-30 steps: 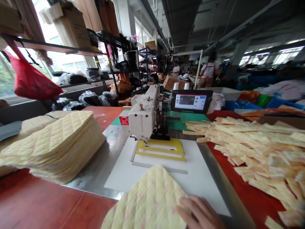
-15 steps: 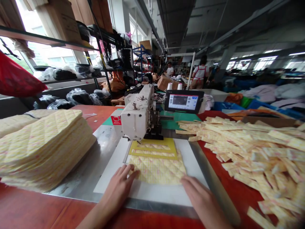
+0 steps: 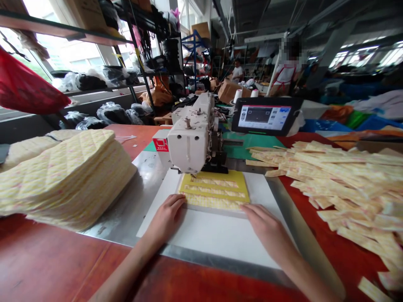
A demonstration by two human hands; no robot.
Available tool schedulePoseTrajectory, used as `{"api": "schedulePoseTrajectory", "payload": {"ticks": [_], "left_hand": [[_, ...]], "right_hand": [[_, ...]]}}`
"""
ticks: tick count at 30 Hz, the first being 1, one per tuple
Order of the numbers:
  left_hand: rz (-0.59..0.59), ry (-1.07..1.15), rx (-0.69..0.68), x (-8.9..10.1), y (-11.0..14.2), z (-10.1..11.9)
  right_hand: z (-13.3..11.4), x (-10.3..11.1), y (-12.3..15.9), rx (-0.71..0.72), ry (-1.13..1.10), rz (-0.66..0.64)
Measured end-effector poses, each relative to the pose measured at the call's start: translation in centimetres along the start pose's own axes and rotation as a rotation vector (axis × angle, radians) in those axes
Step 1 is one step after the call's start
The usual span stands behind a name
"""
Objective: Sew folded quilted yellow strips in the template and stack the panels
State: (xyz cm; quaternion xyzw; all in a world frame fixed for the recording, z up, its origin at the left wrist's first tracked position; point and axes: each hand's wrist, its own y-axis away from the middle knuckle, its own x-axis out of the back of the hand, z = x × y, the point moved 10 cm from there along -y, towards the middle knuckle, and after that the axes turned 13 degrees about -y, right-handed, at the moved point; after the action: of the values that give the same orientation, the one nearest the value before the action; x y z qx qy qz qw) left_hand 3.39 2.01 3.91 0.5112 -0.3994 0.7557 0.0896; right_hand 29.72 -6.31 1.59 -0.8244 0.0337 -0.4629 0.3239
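Note:
A yellow quilted fabric piece [image 3: 214, 203] lies on the white plate [image 3: 217, 239], its front part showing as a narrow strip. Over its far part sits a yellow slotted template [image 3: 217, 194], with quilted fabric visible through the slots. At the strip's left corner, my left hand [image 3: 170, 213] has its fingers closed on the edge. My right hand [image 3: 265, 223] grips the right corner with fingertips pressed together; its thumb is hidden. Just beyond the template stands the white sewing machine head [image 3: 189, 144].
To the left rises a thick stack of quilted fabric [image 3: 72, 180]. Loose fabric strips [image 3: 343, 188] are heaped on the red table [image 3: 59, 260] at the right. A control screen [image 3: 264, 116] stands behind the plate. Further back, a person [image 3: 285, 75] in an apron is visible.
Both hands have moved forward toward the machine with the fabric's front edge. Less fabric now shows in front of the template. The camera view has shifted slightly.

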Motion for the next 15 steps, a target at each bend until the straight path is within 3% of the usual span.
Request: {"api": "schedulePoseTrajectory", "payload": {"ticks": [10, 15], "left_hand": [[-0.094, -0.158, -0.003, 0.01, 0.25, -0.05], [-0.107, -0.132, 0.026, 0.15, 0.30, -0.13]], "right_hand": [[0.39, 0.33, 0.05, -0.006, -0.041, 0.038], [-0.21, 0.64, -0.07, 0.031, -0.016, 0.062]]}}
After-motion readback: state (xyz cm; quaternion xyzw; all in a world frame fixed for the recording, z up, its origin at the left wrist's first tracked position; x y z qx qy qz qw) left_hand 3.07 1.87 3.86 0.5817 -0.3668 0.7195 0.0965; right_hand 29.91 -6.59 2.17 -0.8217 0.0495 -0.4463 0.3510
